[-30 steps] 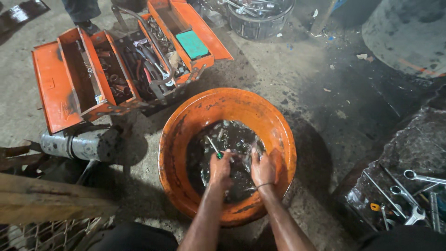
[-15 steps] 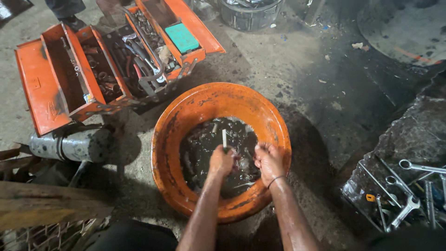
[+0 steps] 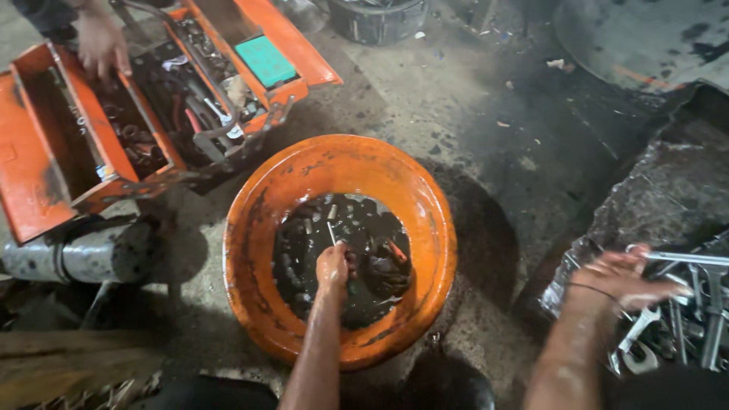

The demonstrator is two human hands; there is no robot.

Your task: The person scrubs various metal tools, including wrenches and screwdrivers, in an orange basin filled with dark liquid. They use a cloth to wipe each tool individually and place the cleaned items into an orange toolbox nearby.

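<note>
The left hand [image 3: 332, 267] dips loosely curled, its grip hidden, among small metal parts in dark liquid in the round orange plastic basin [image 3: 425, 205] on the floor, while the right hand [image 3: 619, 279], open and blurred, reaches over the tray of steel spanners [image 3: 683, 334] alongside.

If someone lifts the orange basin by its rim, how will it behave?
The orange basin probably feels heavy, since dark liquid and metal parts fill its bottom. Its glossy, wet rim may be slippery. The liquid would likely slosh if it is tilted.
</note>
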